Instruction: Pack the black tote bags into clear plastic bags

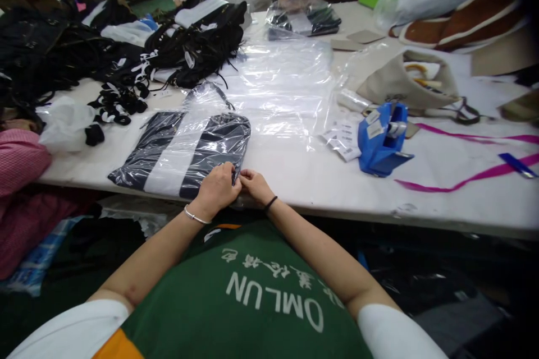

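A folded dark navy garment with a white stripe lies in a clear plastic bag [185,148] near the front edge of the white table [303,179]. My left hand [217,188] pinches the bag's near corner, fingers closed on the plastic. My right hand [255,184] touches the same corner from the right, fingertips meeting the left hand. A silver bracelet is on my left wrist, a black band on my right.
A blue tape dispenser [383,140] stands to the right, with label sheets [343,137] beside it. Clear empty bags [286,84] lie behind. Black garments [193,39] are piled at back left. Pink ribbons [463,179] cross the right side. Other people sit at the far edge and at left.
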Demonstrator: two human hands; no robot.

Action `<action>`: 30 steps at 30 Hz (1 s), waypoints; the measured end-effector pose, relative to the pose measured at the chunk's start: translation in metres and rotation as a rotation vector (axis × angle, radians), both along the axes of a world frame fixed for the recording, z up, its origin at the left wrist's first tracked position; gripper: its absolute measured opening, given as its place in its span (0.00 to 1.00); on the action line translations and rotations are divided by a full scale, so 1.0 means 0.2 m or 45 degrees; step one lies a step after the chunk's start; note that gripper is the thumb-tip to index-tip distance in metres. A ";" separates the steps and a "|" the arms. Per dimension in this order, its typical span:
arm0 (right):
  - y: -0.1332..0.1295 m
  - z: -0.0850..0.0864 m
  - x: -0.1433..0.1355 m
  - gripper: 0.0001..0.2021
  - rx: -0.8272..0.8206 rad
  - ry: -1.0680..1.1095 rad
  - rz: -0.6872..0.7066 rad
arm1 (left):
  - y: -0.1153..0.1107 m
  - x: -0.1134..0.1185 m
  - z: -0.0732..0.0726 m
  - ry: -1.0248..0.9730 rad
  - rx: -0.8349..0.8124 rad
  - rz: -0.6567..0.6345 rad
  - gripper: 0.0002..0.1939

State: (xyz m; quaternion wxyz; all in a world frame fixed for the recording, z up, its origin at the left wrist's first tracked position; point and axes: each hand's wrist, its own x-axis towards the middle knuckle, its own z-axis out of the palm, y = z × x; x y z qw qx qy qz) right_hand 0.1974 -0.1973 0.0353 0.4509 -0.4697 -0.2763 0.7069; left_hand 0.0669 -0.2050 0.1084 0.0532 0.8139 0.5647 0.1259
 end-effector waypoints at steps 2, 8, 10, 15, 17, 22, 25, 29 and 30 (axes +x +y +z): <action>-0.02 -0.01 -0.03 0.14 0.012 -0.023 0.016 | 0.01 0.01 0.01 0.075 -0.060 0.011 0.08; -0.01 -0.02 -0.04 0.16 -0.038 0.214 0.190 | -0.03 -0.03 0.04 0.100 0.008 0.050 0.08; 0.00 -0.01 -0.04 0.15 -0.027 0.176 0.220 | -0.05 -0.05 0.04 0.090 0.037 0.048 0.06; 0.04 0.03 -0.10 0.13 0.027 -0.104 0.121 | -0.16 -0.11 0.05 0.087 0.211 -0.146 0.13; 0.06 0.04 -0.10 0.12 0.039 -0.162 0.090 | -0.21 -0.12 0.04 0.102 0.268 -0.217 0.21; 0.05 0.09 -0.07 0.13 -0.002 -0.093 0.043 | -0.30 -0.16 -0.07 0.231 0.350 -0.297 0.34; 0.03 0.12 -0.05 0.18 0.022 -0.017 0.041 | -0.27 -0.21 -0.15 0.187 0.471 -0.371 0.28; 0.05 0.15 -0.05 0.21 0.117 -0.046 0.062 | -0.15 -0.26 -0.15 -0.007 0.609 -0.530 0.29; 0.06 0.16 -0.04 0.21 0.121 -0.042 0.047 | -0.13 -0.26 -0.13 -0.034 0.620 -0.547 0.30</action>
